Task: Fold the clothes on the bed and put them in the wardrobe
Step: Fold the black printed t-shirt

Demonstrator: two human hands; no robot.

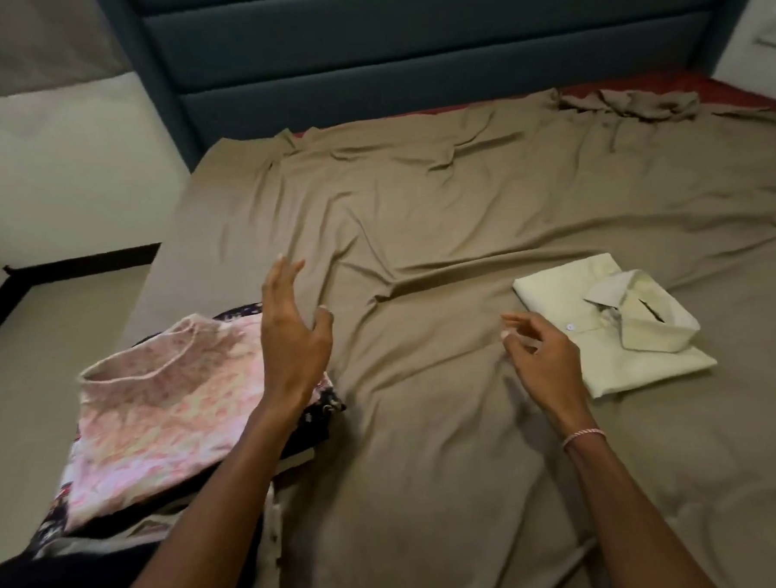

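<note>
**One shirt folded, a heap left to sort**

Nothing gripped in either hand. Left hand (295, 339) raised edge-on, fingers straight and spread, thumb held apart, hovering over the right edge of the pink top (159, 418) without plainly touching it. Right hand (543, 360) low over the tan sheet (418, 211), fingers loosely curled round nothing, just beside the near-left corner of the cream shirt (618, 349); contact with the shirt impossible to tell. Thin bracelet (582, 437) on that wrist.

Outward from the hands: cream shirt folded into a tidy rectangle, collar uppermost, buttoned, flat on the right half of the bed. Pink top spread on top of a heap at the bed's near left edge, neckline showing; hard to say whether folded or merely laid flat. Beneath it a dark floral garment (325, 409), then more dark and pale cloth toward the lower left, too jumbled to count. Between heap and shirt, only wrinkled sheet. Beyond, a padded headboard (409, 45).

Judged progress: early. At least one garment done, several in the heap apparently unfolded, nothing carried off, no wardrobe in view. Likely next: drawing the pink top onto the open sheet between the hands, folding it, working down the heap, then moving everything to the wardrobe.
</note>
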